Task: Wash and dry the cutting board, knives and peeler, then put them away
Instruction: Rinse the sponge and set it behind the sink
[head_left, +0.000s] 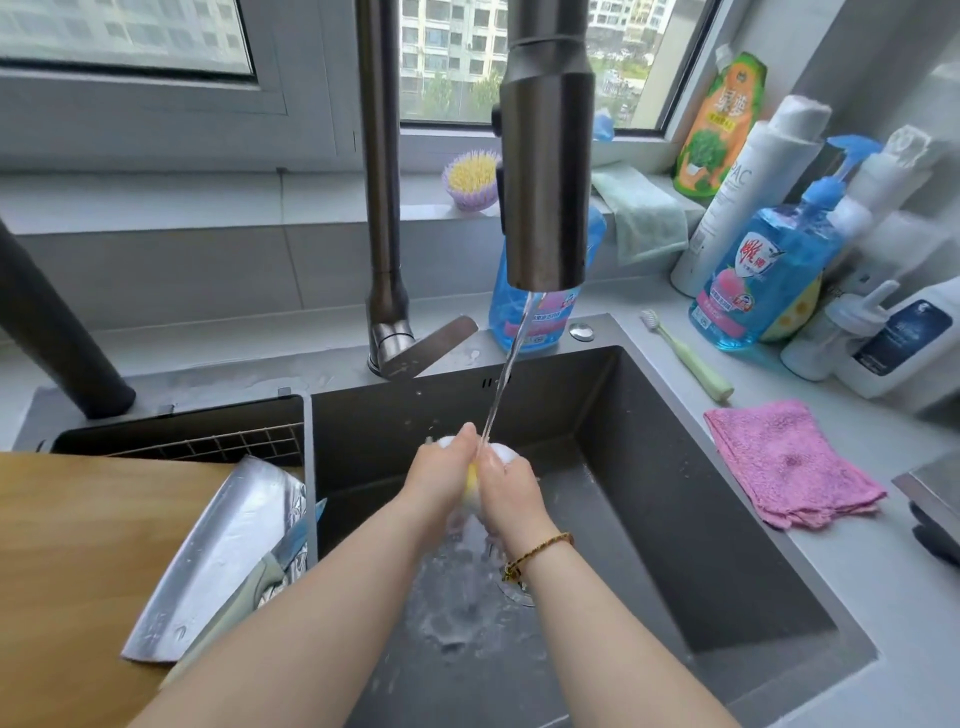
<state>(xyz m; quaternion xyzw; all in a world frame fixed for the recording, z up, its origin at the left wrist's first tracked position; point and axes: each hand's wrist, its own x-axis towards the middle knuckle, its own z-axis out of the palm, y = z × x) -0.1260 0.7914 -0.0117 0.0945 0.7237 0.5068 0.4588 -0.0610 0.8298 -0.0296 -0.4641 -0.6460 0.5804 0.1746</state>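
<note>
2 hands: left hand (440, 475) + right hand (508, 486) clamped together round foamy yellow sponge (471, 484) under tap stream (500, 392); imo squeeze/release low in sink (649, 441) till suds run clear.

yellow item (472, 480): mostly hidden between left hand (441, 470), right hand (509, 486) | cutting board (78, 545): cut off left

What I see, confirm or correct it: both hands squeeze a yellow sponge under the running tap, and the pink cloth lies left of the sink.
Wrong side: the head view shows the pink cloth lying right of the sink, not left. The left hand and right hand do squeeze the yellow sponge under the running tap.
</note>
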